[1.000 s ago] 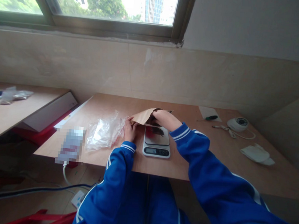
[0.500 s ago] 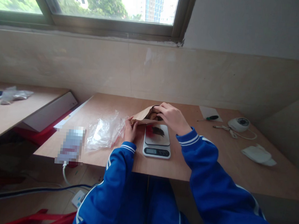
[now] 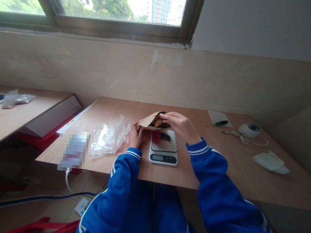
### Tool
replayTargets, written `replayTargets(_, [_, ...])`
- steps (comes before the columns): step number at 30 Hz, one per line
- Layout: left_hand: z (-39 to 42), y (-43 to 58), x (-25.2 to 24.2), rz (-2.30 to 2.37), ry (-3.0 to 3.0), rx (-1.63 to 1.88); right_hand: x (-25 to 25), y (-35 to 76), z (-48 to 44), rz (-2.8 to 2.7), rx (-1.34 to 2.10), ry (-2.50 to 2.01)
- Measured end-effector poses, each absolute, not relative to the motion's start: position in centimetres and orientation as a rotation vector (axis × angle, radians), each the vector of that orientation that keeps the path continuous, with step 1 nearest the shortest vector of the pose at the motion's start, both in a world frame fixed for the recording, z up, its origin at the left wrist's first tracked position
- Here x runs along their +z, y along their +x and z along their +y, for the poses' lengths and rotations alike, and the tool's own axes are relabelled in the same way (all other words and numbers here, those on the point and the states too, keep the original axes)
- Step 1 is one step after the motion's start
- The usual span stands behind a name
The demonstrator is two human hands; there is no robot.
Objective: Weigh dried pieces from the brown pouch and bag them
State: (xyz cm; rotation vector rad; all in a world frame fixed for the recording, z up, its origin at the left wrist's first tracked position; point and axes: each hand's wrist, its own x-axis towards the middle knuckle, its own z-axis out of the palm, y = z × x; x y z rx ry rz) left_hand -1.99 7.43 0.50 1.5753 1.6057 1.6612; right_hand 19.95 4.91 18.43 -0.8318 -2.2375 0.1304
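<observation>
My left hand (image 3: 136, 136) is closed on the left side of a brown paper bag (image 3: 147, 121), which lies tilted with its mouth to the right. Brown lumpy pieces (image 3: 158, 123) show inside the opening. My right hand (image 3: 181, 126) is at the mouth of the bag, its fingers stretched over the pieces and its thumb mostly hidden. Just below the bag stands a white kitchen scale (image 3: 163, 157). Dark, flat brown bits (image 3: 165, 137) lie on its plate beside a red patch. The scale's digits are too small to read.
A clear plastic bag (image 3: 106, 139) lies left of my left hand, with a blurred-out device (image 3: 74, 151) and its cable beyond it. To the right are a green screwdriver (image 3: 221, 123), a white dome camera (image 3: 249, 130) and a crumpled white cloth or bag (image 3: 270, 162).
My right hand has drawn back slightly to the right, and its fingers have straightened. More of the pieces inside the paper bag show now. My left hand keeps its hold.
</observation>
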Motion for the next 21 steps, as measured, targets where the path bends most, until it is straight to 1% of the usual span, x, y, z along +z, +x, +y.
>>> replayTargets(5, [7.5, -2.0, 0.4, 1.613, 1.583, 1.658, 17.1, 19.7, 5.4, -1.874, 0.336, -0.776])
replayTargets(7, [7.4, -2.0, 0.5, 1.608, 1.589, 1.66, 16.7, 19.5, 5.2, -1.79, 0.363, -0.779])
replayTargets(15, [7.3, -1.9, 0.7, 1.61, 1.592, 1.659, 15.9, 18.3, 4.1, -1.667, 0.174, -0.845])
replayTargets(21, [7.3, -1.9, 0.7, 1.602, 1.56, 1.674, 17.2, 18.8, 3.5, -1.862, -0.086, -0.79])
